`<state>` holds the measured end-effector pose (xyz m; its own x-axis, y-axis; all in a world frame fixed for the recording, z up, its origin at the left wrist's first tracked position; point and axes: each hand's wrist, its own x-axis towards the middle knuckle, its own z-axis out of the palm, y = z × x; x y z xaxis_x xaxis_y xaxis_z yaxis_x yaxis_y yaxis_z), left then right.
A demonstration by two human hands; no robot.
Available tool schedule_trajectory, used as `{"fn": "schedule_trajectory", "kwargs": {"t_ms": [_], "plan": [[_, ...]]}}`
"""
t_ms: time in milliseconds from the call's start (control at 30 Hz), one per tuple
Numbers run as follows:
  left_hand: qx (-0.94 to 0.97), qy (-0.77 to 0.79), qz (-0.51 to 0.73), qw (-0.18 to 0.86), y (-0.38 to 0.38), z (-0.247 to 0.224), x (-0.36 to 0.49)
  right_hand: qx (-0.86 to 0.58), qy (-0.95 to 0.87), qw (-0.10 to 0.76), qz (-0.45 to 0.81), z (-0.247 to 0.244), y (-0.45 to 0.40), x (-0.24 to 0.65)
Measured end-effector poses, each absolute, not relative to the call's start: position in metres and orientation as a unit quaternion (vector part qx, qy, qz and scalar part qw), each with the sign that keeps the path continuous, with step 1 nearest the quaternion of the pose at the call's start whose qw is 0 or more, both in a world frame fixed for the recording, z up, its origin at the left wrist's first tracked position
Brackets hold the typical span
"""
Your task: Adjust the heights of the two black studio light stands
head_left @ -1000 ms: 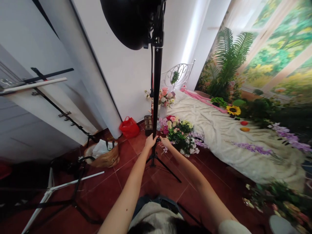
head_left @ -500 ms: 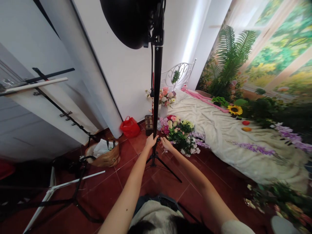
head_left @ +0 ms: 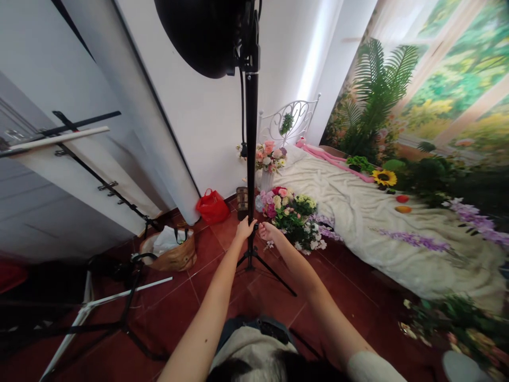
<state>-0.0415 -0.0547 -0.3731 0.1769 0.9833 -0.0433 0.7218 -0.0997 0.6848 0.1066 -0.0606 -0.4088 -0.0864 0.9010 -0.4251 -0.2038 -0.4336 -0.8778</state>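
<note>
The left hand (head_left: 245,228) is wrapped around the black pole of the light stand (head_left: 251,132), which stands upright in front of the person. Its thumb lies against the pole near a small dark knob (head_left: 256,226); its other fingers are mostly hidden. The right hand (head_left: 267,231) is just to the right of the knob, fingers curled inward; whether they grip it or stop just short is too small to tell.

Above the hands, the black lamp (head_left: 202,37) is cut off by the top edge, so its full shape cannot be made out. A cable (head_left: 242,106) hangs beside the pole. Below the hands, the tripod legs (head_left: 274,273) spread over the red tiled floor (head_left: 214,249), one of them partly covered by the left forearm.

Beyond the left hand are a small brown chest (head_left: 242,200), partly behind the pole, and a red bag (head_left: 212,206). Left of it sits a basket (head_left: 177,257) with white contents, hard to identify. Right of the right hand are flowers (head_left: 292,215) beside the bed (head_left: 358,228). Dark equipment at lower left blurs into shadow.
</note>
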Motion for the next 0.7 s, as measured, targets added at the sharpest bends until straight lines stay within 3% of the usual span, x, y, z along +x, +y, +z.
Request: {"fn": "schedule_trajectory", "kwargs": {"t_ms": [133,333,500,700], "plan": [[0.719,0.584,0.236,0.292,-0.052,-0.379,-0.042,-0.572,-0.347,0.383,0.637,-0.414,-0.072,0.109],[0.721,0.577,0.244,0.295,-0.051,-0.385,-0.042,-0.598,-0.561,0.402,0.407,-0.426,-0.089,0.116],[0.722,0.579,0.250,0.284,-0.051,-0.386,-0.041,-0.583,-0.692,0.347,0.248,-0.427,-0.091,0.120],[0.725,0.570,0.257,0.289,-0.053,-0.383,-0.041,-0.635,-0.721,0.263,0.089,-0.429,-0.095,0.114]]}}
